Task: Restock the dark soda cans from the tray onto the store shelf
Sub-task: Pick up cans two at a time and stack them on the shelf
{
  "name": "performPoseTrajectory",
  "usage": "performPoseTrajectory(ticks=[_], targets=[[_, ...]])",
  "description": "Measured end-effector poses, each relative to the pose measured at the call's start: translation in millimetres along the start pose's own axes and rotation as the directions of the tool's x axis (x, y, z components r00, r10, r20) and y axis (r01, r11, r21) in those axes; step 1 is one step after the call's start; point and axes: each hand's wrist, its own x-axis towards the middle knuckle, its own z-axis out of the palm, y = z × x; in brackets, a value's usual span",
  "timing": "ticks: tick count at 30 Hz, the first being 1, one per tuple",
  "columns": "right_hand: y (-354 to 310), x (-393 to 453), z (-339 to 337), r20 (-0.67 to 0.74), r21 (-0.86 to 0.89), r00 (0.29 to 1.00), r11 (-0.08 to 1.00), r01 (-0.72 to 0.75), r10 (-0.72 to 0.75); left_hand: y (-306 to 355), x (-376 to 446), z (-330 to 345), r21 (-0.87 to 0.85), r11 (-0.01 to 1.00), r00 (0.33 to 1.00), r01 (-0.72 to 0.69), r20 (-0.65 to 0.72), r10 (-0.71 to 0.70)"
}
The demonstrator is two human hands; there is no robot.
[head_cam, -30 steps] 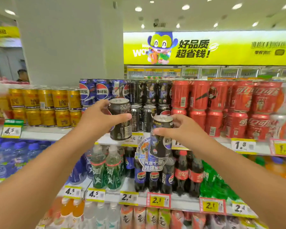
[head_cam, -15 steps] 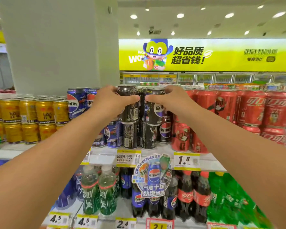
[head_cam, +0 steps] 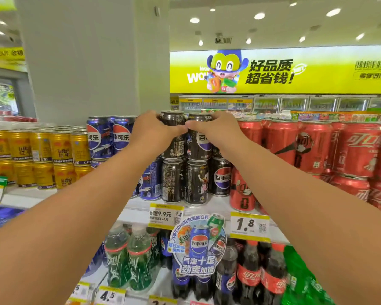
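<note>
Left hand (head_cam: pixel 151 130): grip wrapped round left dark can (head_cam: pixel 173 137).
Right hand (head_cam: pixel 213 130): grip wrapped round right dark can (head_cam: pixel 199 139).
Both cans: upright, long axis vertical, lids up, side by side atop the lower dark cans (head_cam: pixel 195 182).
Shelf (head_cam: pixel 136 206): blue cans (head_cam: pixel 109 136) left, red cans (head_cam: pixel 295 146) right.

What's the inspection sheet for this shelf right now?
Surface: top shelf, white, price tags on its edge.
Job's things: two dark cans, left can and right can, on the stack's upper tier above the lower dark cans.
Clutter: blue cans, gold cans, red cans; bottles below.
Hands: left hand grips left can; right hand grips right can.
Cables: nothing seen.
Surroundings: white pillar, yellow banner.
</note>
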Motion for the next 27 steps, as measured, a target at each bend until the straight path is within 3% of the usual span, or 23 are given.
performPoseTrajectory(ticks=[14, 27], targets=[[18, 12, 2, -0.032, -0.044, 0.999, 0.999, -0.01, 0.009, -10, -8, 24, 0.094, 0.995, 0.988, -0.025, -0.147, 0.039], [24, 13, 8, -0.07, -0.06, 0.998, 0.998, 0.0, -0.004, -20, -9, 37, 0.16, 0.977, 0.964, -0.142, -0.201, 0.173]])
